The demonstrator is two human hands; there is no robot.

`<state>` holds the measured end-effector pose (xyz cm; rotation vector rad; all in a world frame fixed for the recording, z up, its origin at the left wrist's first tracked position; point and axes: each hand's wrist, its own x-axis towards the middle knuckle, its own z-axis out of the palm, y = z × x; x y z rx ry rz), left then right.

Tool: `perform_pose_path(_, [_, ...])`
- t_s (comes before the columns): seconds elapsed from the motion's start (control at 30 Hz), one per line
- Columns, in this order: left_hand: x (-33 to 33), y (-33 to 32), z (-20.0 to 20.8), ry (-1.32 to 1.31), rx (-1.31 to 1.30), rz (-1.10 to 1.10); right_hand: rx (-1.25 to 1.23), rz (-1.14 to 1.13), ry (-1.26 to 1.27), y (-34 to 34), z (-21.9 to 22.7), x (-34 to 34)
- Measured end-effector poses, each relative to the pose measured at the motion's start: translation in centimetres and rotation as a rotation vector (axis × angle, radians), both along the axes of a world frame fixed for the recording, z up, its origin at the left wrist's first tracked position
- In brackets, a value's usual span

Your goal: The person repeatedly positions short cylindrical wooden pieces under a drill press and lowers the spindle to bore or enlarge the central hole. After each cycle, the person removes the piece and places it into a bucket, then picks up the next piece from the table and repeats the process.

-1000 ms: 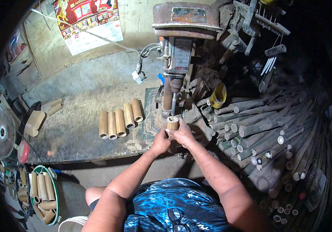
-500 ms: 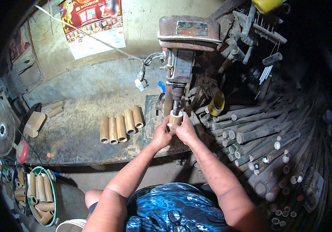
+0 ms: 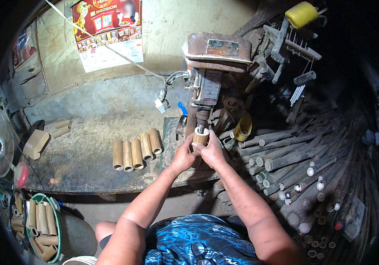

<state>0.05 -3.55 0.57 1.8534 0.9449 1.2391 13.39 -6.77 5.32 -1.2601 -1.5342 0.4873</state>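
A dusty workbench point(image 3: 83, 163) left of centre bears five bamboo tubes point(image 3: 137, 153) mid-frame and two slimmer pieces point(image 3: 60, 132) farther left.

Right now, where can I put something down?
The workbench has room between the cardboard and the tube row, and behind that row toward the wall. Crowded: around the drill press, where left hand and right hand hold a tube, and among the poles.

From my end I make out yellow lettering and red digits on the red-and-white wall calendar point(image 3: 108, 37) — while on the drill press point(image 3: 218, 64), the pale label point(image 3: 211, 86) bears print too small to read.
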Motion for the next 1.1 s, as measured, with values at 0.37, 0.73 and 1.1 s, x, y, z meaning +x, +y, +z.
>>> perform_pose_path(0.37, [-0.3, -0.2, -0.9, 0.026, -0.033, -0.017, -0.027, -0.027, -0.055, -0.7, -0.3, -0.2])
perform_pose_path(0.73, [-0.2, 0.1, -3.2, -0.099, -0.028, -0.015, -0.061, -0.024, -0.089, 0.3, -2.0, -0.4])
perform_pose_path(1.1, [-0.8, 0.9, -3.6, -0.062, -0.097, -0.027, -0.06, -0.001, -0.06, 1.1, -2.3, -0.8])
